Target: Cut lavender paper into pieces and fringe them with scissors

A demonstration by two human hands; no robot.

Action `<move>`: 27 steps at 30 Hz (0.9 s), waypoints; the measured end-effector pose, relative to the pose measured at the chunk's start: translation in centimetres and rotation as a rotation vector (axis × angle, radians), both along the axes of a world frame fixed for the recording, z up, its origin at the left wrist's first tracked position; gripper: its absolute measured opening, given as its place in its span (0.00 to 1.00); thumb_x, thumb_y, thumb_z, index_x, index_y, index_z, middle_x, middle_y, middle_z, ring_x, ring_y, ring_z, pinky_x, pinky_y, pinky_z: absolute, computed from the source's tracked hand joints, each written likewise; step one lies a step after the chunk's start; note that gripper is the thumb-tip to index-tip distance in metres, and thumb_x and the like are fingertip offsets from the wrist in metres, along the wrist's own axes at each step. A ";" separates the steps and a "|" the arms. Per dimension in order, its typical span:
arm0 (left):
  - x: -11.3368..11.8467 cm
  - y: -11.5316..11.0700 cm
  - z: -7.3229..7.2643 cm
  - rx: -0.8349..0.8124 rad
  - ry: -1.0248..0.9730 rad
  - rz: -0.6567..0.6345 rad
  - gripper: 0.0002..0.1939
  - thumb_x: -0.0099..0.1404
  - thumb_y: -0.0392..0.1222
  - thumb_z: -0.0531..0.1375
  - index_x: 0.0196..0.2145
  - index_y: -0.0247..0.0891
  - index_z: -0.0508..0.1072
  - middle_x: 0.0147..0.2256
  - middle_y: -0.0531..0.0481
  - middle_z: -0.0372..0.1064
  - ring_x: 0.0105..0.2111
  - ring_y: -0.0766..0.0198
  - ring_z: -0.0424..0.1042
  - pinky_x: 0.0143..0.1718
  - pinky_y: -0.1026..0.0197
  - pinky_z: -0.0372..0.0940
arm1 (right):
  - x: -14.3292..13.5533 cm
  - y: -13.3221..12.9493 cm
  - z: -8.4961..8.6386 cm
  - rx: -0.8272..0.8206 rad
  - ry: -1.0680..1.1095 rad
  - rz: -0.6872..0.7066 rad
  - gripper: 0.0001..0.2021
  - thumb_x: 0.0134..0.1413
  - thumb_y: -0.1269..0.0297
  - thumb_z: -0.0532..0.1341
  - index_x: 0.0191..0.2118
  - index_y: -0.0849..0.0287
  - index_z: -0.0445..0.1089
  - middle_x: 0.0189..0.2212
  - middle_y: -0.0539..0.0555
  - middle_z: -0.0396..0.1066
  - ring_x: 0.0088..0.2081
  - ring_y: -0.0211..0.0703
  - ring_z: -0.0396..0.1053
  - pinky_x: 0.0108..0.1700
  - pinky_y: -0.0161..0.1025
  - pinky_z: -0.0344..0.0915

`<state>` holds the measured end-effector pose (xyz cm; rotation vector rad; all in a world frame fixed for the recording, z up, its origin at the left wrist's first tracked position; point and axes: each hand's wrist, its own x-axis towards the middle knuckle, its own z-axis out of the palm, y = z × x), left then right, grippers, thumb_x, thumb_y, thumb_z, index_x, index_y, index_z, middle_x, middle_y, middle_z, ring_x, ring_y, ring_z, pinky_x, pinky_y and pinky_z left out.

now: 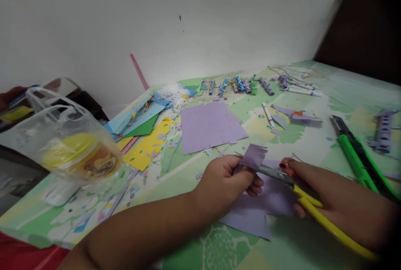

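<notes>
left hand (pixel 230 180): one, thumb and fingers pinching a small purple paper strip (pixel 254 155), its upper right edge cut into a fringe; strip located between the two hands, above the near part of the table (pixel 184 253). right hand (pixel 338 203): one, fingers closed about the yellow handles of a pair of scissors (pixel 328 223), metal blades pointing left and reaching the strip's lower edge; how far the blades are parted cannot be told. small red item (pixel 287 165): one, at the right thumb and forefinger, too blurred to identify. near purple sheet (pixel 249 216): lying beneath the hands, partly covered. far purple sheet (pixel 211 128): flat, beyond the left hand. green cutter (pixel 355 159): one, to the right, beyond the right hand. purple paper roll (pixel 384 130): one, pierced with holes, at the far right. decorated paper rolls (pixel 239 84): several, mixed colours, in a row near the wall (pixel 219 23). white string (pixel 173 94): one tangled heap, left of the rolls. yellow paper (pixel 145 149): strewn with scraps. plastic bag (pixel 62 115): translucent, left side, containing a yellow-lidded tub (pixel 75 153).
</notes>
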<state>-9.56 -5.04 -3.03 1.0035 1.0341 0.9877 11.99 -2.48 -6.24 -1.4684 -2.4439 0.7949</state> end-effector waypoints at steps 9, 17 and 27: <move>-0.1 -0.1 0.6 -0.008 0.012 -0.024 0.09 0.58 0.35 0.56 0.21 0.32 0.66 0.20 0.53 0.67 0.19 0.74 0.67 0.25 0.68 0.63 | -0.3 0.0 0.5 -0.073 0.032 0.007 0.24 0.45 0.45 0.57 0.45 0.53 0.60 0.44 0.58 0.69 0.45 0.58 0.67 0.44 0.48 0.63; -0.2 0.6 0.7 -0.076 0.018 -0.064 0.08 0.56 0.38 0.57 0.22 0.33 0.65 0.19 0.54 0.66 0.17 0.74 0.65 0.22 0.68 0.61 | -0.1 0.8 0.7 -0.108 0.041 0.071 0.20 0.47 0.47 0.57 0.42 0.54 0.59 0.40 0.56 0.69 0.40 0.53 0.67 0.44 0.46 0.62; -0.2 0.7 0.9 -0.054 0.088 -0.047 0.08 0.59 0.35 0.53 0.23 0.35 0.63 0.15 0.56 0.62 0.15 0.73 0.62 0.20 0.68 0.58 | -0.3 0.8 1.2 -0.103 0.030 0.032 0.16 0.48 0.51 0.57 0.40 0.54 0.59 0.39 0.55 0.69 0.41 0.53 0.67 0.45 0.47 0.62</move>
